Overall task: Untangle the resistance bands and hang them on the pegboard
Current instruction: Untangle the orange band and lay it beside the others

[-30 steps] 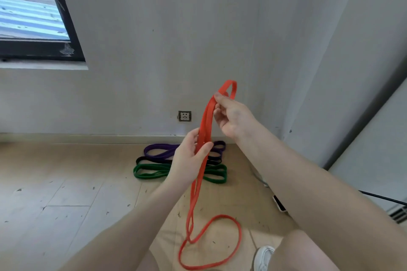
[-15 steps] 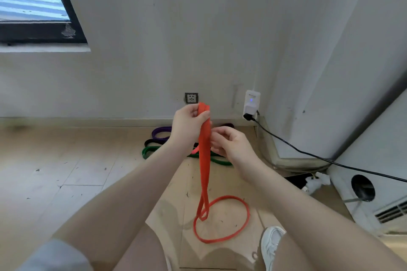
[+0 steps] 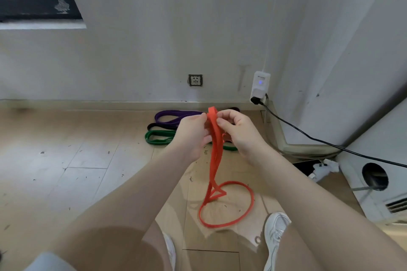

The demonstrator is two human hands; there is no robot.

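Orange resistance band (image 3: 214,149) held up at chest level, its top fold poking just above the fingertips, two flat strands hanging down between the hands to a twisted crossing, then opening into a loop lying on the wooden floor (image 3: 77,160) below. Pinched near the top from both sides: left hand (image 3: 191,136) on the left edge, thumb and forefinger closed on the strand; right hand (image 3: 236,133) on the right edge, fingers curled and thumb pressing the band against them. Fingertips of the two hands nearly meeting across the fold.

Untangling step, judged from the twist low down, well below the fingers; hanging not yet begun, and no pegboard in view. Next move likely calls for parting the two strands at the pinch and turning one hand over to work the twist out, or sliding a hand down toward the crossing.

Both forearms reaching forward from below, wrists raised, palms turned toward each other.

Beyond the fingers, on the floor by the wall: purple band (image 3: 176,115), black band (image 3: 161,126) and green band (image 3: 159,137), lying side by side, partly hidden behind the hands. Right of the fingers, a white plug adapter (image 3: 260,87) with a black cable (image 3: 319,141) trailing off.
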